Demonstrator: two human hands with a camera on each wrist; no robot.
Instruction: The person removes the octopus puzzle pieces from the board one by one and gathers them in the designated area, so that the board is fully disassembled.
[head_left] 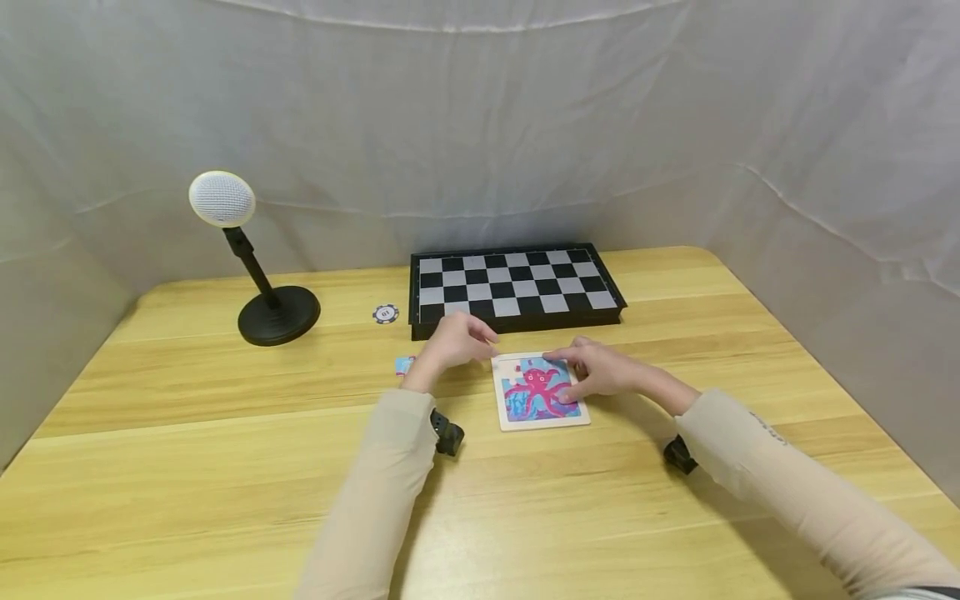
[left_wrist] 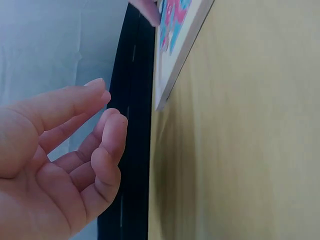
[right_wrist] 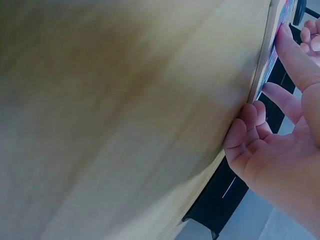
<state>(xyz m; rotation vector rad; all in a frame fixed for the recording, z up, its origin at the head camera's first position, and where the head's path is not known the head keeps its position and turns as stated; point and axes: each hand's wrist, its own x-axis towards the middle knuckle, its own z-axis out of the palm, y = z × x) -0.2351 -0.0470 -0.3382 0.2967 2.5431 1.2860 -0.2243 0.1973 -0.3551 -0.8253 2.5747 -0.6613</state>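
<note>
A square jigsaw puzzle (head_left: 536, 408) in a pale frame lies flat on the table, showing a pink octopus on blue. Its upper left part is a bare pale patch. My right hand (head_left: 607, 369) rests on its right side, with the thumb (right_wrist: 295, 57) on the picture and the index finger near the top edge. The other right fingers (right_wrist: 239, 135) bend against the frame's side. Just off the upper left corner hovers my left hand (left_wrist: 75, 150), loosely curled with nothing visible in it. A blue-and-pink puzzle piece (head_left: 403, 365) lies left of that wrist, partly hidden.
Behind the puzzle stands a black-and-white chessboard box (head_left: 517, 283). A poker chip (head_left: 386, 313) lies to its left. Farther left is a round white-mesh head (head_left: 222, 200) on a black stand (head_left: 279, 317). Pale cloth (head_left: 480, 125) hangs around the wooden table (head_left: 187, 467).
</note>
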